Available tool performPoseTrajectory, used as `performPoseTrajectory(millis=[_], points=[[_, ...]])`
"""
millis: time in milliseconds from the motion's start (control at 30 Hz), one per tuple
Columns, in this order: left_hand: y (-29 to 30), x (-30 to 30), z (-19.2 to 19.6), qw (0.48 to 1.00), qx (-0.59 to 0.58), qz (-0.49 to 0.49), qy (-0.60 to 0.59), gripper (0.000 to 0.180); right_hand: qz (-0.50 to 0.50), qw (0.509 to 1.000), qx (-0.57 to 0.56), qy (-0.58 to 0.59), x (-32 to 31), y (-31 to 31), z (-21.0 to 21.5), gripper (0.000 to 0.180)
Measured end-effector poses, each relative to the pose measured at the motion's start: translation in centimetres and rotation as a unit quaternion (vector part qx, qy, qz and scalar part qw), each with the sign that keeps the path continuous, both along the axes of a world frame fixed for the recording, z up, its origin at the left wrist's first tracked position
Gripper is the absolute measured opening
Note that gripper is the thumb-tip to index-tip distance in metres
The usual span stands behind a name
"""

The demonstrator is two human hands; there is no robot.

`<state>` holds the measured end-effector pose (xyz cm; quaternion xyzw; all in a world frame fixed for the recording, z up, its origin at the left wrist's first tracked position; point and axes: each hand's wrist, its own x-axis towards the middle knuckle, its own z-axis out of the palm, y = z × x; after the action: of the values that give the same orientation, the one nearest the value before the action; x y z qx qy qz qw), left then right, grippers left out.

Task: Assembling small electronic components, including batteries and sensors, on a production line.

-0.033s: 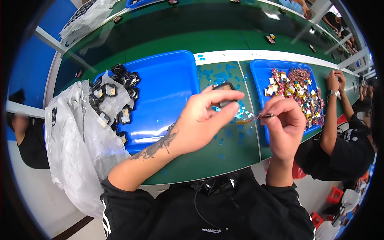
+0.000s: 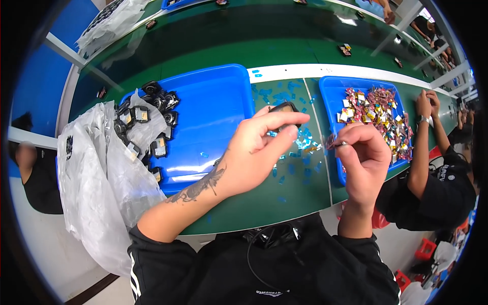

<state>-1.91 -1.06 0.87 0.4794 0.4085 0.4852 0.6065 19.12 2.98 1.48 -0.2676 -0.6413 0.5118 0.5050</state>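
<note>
My left hand (image 2: 256, 145) is closed round a small black-cased device (image 2: 285, 108), which sticks out past the knuckles; the fingers hide much of it. My right hand (image 2: 367, 160) pinches a small dark part (image 2: 333, 144) between thumb and forefinger, too small to name. A gap separates the two hands above the green table. Below and between them lie many small blue film pieces (image 2: 305, 144). Just behind my right hand stands a blue tray (image 2: 329, 96) heaped with small wired parts (image 2: 373, 109) in pink, white and yellow.
A large blue tray (image 2: 213, 117) on the left holds several black devices (image 2: 160, 99) along its left side. Clear plastic sheeting (image 2: 96, 188) drapes over that edge. At the right, another person's hands (image 2: 428, 101) rest by the table. A white rail (image 2: 284, 71) runs behind the trays.
The black device in my left hand has shifted slightly, with more of its face showing. My right hand and its small part have moved slightly right.
</note>
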Motion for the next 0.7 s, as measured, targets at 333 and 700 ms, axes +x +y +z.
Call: performPoseTrajectory(millis=[333,700], points=[[-1.0,1.3,0.8,0.998,0.037,0.04,-0.018,0.052,-0.082,0.956,0.162,-0.231,-3.8,0.1,1.5,0.015],[-1.1,1.3,0.2,0.993,0.094,0.035,0.058,0.052,-0.077,0.963,0.104,-0.236,-3.9,-0.1,1.5,0.013]])
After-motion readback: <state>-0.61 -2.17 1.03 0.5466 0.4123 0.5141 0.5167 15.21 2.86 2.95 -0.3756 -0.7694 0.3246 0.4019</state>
